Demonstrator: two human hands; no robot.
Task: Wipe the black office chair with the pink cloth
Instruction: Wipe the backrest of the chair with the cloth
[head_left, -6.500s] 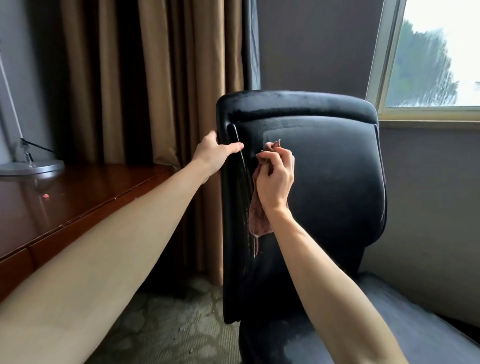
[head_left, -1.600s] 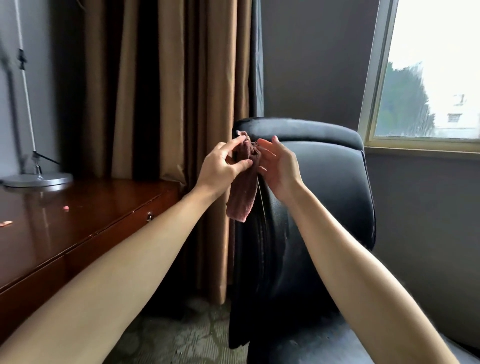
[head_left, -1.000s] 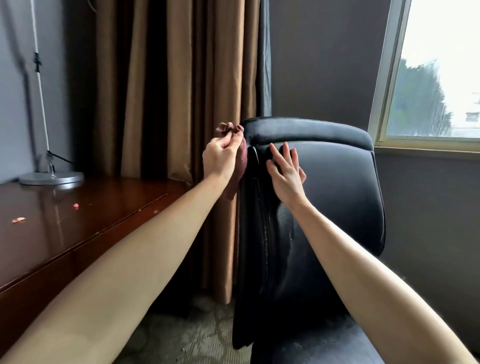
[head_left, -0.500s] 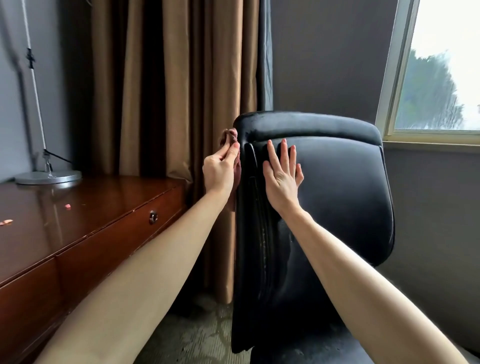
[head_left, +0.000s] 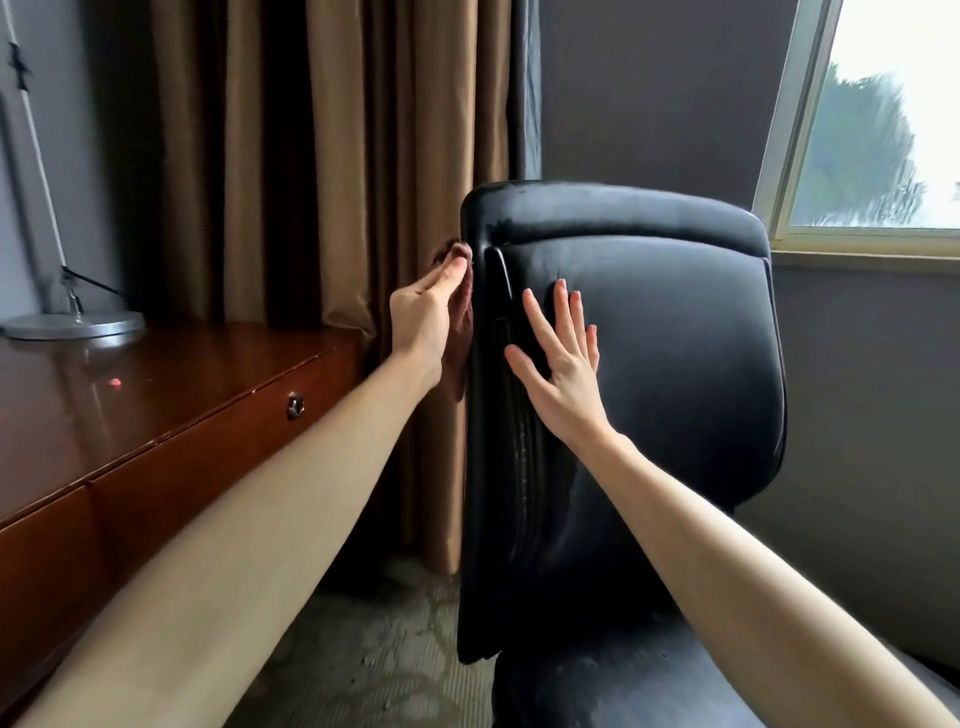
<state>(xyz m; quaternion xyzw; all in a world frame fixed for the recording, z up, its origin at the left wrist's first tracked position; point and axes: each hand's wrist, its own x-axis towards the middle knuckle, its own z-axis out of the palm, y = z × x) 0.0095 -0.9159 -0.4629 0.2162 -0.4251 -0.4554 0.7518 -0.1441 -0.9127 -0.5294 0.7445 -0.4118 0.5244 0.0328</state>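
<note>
Pink cloth (head_left: 461, 358) against black chair (head_left: 675, 374)

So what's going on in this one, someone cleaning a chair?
Yes. A person is wiping a black office chair. Their left hand pinches a pink cloth against the outer side edge of the backrest, near the top. Their right hand lies flat on the front of the backrest with the fingers spread, apparently steadying it. A wooden desk stands to the left and a curtain hangs behind.
</note>
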